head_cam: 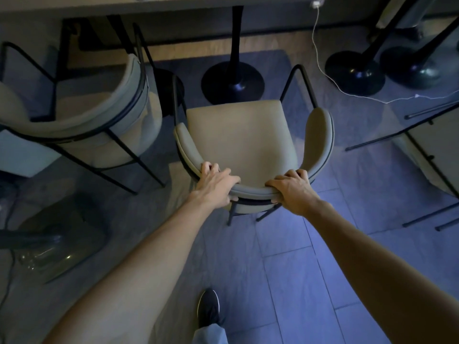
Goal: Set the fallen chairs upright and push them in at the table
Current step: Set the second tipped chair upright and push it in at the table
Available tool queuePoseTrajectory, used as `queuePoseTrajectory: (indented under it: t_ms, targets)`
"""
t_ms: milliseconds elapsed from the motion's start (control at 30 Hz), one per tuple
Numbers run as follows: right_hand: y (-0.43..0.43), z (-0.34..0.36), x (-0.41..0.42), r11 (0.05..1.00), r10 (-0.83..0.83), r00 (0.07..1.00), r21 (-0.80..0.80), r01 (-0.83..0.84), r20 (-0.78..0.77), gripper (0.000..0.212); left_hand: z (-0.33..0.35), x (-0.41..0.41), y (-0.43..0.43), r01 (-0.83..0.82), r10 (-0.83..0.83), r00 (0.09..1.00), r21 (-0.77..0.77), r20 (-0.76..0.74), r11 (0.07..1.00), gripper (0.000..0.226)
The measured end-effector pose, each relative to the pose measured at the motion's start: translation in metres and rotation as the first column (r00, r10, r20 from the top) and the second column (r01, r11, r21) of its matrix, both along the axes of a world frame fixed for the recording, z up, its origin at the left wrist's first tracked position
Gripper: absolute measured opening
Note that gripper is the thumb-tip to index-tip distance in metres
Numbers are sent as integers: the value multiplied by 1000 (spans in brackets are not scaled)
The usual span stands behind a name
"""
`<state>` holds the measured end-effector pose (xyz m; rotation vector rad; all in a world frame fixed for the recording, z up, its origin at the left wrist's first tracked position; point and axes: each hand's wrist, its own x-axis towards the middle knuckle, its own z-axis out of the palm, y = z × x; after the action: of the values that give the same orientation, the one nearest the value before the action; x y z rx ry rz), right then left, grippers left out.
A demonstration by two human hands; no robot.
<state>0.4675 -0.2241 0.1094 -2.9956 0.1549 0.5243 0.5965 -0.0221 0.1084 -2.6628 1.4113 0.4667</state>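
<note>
A beige padded chair (238,135) with a curved backrest and thin black metal legs stands upright in front of me, its seat facing the table (99,3) at the top edge. My left hand (213,184) grips the left part of the curved backrest. My right hand (293,189) grips the backrest a little to the right. A second beige chair (82,120) lies tipped over on the floor at the left. Part of a third chair (432,150) lies on its side at the right edge.
The table's black pedestal base (232,83) stands just beyond the upright chair. Two more black pedestal bases (355,70) sit at the upper right, with a white cable (330,78) trailing across the floor. A glossy dark object (49,252) lies at lower left. My dark shoe (208,306) rests on grey tiles.
</note>
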Motion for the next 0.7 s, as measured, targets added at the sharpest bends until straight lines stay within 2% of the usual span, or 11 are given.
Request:
queuePoseTrajectory:
  t_ms: [300, 533, 700]
  targets:
    - [-31, -6, 75, 998, 66, 996, 14, -67, 60, 36, -1, 66, -23, -43, 42, 999, 6, 33, 999, 44]
    - [-44, -3, 133, 991, 132, 991, -6, -132, 32, 28, 2, 103, -43, -207, 205, 978, 37, 46, 978, 47]
    - [-45, 2, 165, 987, 158, 987, 6, -158, 16, 29, -3, 111, -52, -295, 293, 948, -3, 126, 956, 57]
